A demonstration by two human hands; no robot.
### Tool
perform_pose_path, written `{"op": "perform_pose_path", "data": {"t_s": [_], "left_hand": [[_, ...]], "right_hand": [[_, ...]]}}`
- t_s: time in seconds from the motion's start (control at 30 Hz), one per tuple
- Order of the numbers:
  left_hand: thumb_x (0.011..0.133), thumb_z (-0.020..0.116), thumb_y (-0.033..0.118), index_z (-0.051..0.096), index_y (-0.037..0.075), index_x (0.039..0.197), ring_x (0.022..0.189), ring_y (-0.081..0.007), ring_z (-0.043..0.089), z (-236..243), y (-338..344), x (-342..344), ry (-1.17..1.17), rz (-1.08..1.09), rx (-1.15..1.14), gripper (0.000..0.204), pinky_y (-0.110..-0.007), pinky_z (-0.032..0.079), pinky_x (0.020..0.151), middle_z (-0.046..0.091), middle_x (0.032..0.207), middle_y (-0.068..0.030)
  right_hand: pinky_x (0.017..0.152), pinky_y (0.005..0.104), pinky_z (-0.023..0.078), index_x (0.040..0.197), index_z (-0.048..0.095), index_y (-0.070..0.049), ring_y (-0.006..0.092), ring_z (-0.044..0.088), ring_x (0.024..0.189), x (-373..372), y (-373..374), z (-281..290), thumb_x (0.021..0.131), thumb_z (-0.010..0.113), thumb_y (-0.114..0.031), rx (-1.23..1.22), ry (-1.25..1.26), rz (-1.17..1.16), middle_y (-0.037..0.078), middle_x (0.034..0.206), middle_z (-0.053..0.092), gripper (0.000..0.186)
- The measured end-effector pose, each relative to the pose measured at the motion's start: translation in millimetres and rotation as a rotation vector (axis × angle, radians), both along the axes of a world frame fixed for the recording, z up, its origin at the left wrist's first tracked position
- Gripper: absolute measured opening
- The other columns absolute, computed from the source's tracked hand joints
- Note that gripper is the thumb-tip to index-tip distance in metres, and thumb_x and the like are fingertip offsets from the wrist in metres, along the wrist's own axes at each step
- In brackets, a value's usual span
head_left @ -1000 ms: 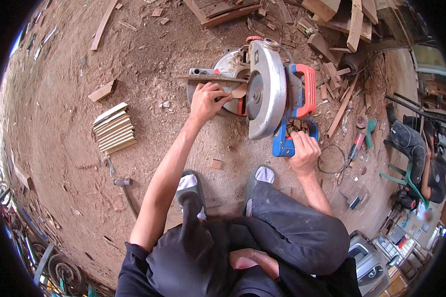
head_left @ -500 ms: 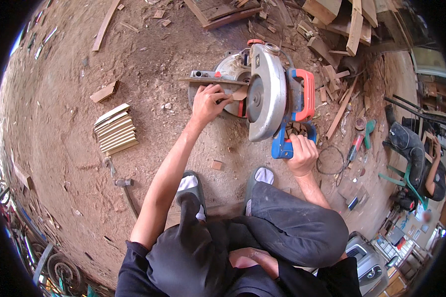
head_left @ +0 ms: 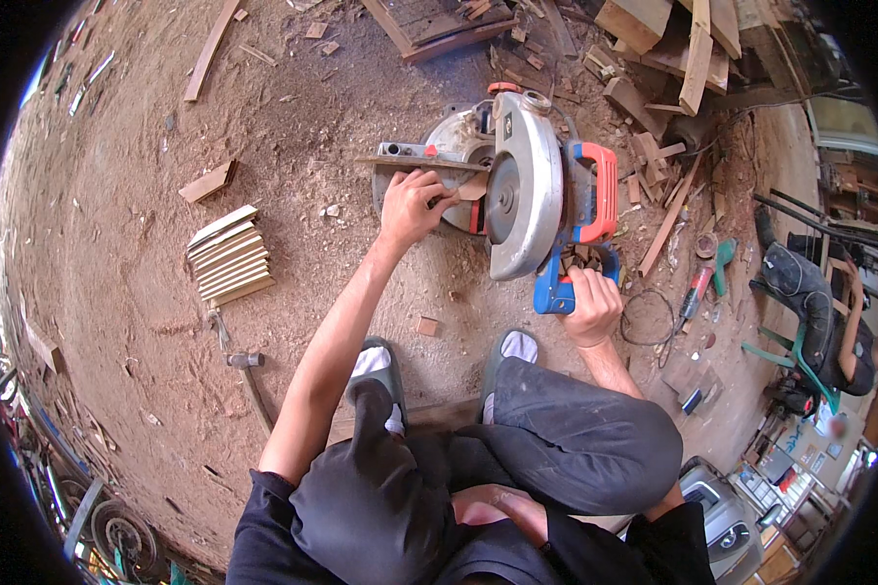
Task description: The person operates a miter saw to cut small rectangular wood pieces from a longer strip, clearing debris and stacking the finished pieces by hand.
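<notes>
A miter saw with a grey blade guard and an orange motor housing stands on the dirt floor in front of my feet. My right hand is wrapped round its blue handle. At the saw's fence, my left hand pinches a small wooden piece against the base, beside the blade. The guard and my fingers hide part of that piece. To the left lies a neat stack of cut wooden pieces.
A hammer lies left of my feet, and a small wood block in front of them. Scrap lumber is heaped at the far right. An angle grinder with a cord rests on the right, where another person sits on a green chair.
Both hands keep their places on the saw and the wooden piece. Only a very slight shift of the whole view shows.
</notes>
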State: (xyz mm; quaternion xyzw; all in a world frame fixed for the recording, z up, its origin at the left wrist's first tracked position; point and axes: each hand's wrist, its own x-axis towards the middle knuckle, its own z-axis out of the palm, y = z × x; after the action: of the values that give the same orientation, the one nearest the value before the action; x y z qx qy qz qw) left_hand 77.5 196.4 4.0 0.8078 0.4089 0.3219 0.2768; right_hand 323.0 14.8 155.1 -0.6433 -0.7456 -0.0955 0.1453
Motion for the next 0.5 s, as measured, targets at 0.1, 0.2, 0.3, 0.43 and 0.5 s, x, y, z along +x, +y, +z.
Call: {"op": "perform_pose_path", "data": {"t_s": [0.1, 0.2, 0.3, 0.43, 0.5], "left_hand": [[0.081, 0.079, 0.027, 0.074, 0.011, 0.079, 0.081, -0.0199, 0.062, 1.7, -0.3, 0.2, 0.004, 0.001, -0.014, 0.017, -0.037, 0.044, 0.079, 0.062, 0.078, 0.0001], [0.082, 0.079, 0.027, 0.074, 0.011, 0.079, 0.08, -0.0196, 0.061, 1.5, -0.8, 0.5, 0.001, 0.001, -0.013, 0.016, -0.036, 0.043, 0.078, 0.062, 0.078, 0.0004], [0.081, 0.081, 0.027, 0.074, 0.01, 0.079, 0.078, -0.0194, 0.061, 0.6, -0.7, 1.2, -0.023, -0.001, -0.002, 0.018, -0.036, 0.042, 0.076, 0.062, 0.077, 0.0005], [0.083, 0.078, 0.025, 0.076, 0.011, 0.081, 0.08, -0.019, 0.061, 3.1, -0.6, -1.3, -0.004, 0.0, -0.006, 0.014, -0.036, 0.043, 0.078, 0.063, 0.078, 0.0008], [0.083, 0.078, 0.025, 0.076, 0.011, 0.081, 0.08, -0.0189, 0.062, 4.8, -0.5, -1.5, -0.001, -0.001, -0.009, 0.014, -0.036, 0.043, 0.078, 0.063, 0.078, 0.0009]], "right_hand": [[0.059, 0.0383, 0.045, 0.095, 0.066, -0.004, 0.026, 0.062, 0.065, -0.1, 0.4, 0.2, 0.08, 0.067, -0.022, 0.005, -0.002, 0.007, 0.007, 0.074, 0.059, 0.024], [0.059, 0.0385, 0.045, 0.095, 0.066, -0.004, 0.0261, 0.062, 0.065, -0.6, -0.2, 0.1, 0.08, 0.067, -0.023, 0.0, -0.005, 0.004, 0.007, 0.074, 0.059, 0.024], [0.06, 0.0383, 0.045, 0.095, 0.067, -0.004, 0.026, 0.062, 0.066, -0.5, -0.2, 0.7, 0.079, 0.067, -0.021, 0.004, -0.006, 0.003, 0.008, 0.075, 0.059, 0.023], [0.061, 0.0377, 0.046, 0.095, 0.067, -0.004, 0.0255, 0.063, 0.067, -0.1, -1.3, -3.4, 0.078, 0.066, -0.018, 0.0, 0.0, 0.004, 0.008, 0.077, 0.062, 0.022], [0.061, 0.0375, 0.046, 0.095, 0.067, -0.003, 0.0253, 0.063, 0.068, 0.1, -1.4, -3.9, 0.078, 0.066, -0.018, 0.007, 0.001, 0.006, 0.008, 0.079, 0.064, 0.022]]}}
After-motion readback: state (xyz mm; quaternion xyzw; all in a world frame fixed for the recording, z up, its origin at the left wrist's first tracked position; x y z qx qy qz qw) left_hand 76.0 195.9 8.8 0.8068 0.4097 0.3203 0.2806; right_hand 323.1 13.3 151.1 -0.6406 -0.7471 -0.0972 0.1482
